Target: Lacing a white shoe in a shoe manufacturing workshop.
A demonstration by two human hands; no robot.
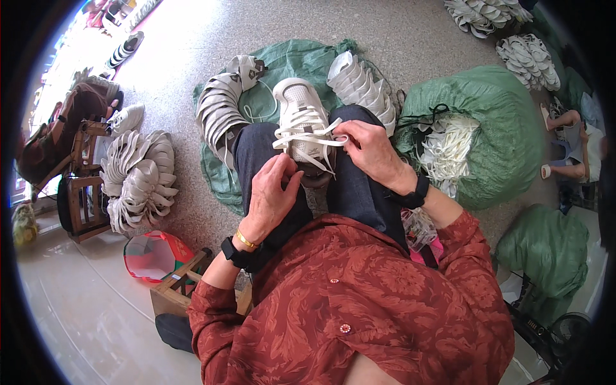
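A white sneaker [296, 96] with a mesh toe stands between my knees, its toe pointing away from me. White shoelaces [307, 137] cross over its tongue in loose loops, and one end hangs down toward the heel opening. My right hand [377, 153] pinches a loop of shoelace at the shoe's right side. At the left side of the shoe, my left hand [274, 192] is closed with curled fingers, its fingertips beside the lace; what they grip is hidden. Nested white shoe uppers curve in one row [218, 106] at the left and another row [362, 90] at the right.
Under the rows lies a green woven sheet [285, 56]. A green sack [500, 122] at the right bulges with white laces [449, 144]. More uppers [140, 179] are heaped at the left, near a wooden stool [176, 285] and a red-rimmed bucket [151, 256]. Another person [571, 144] sits far right.
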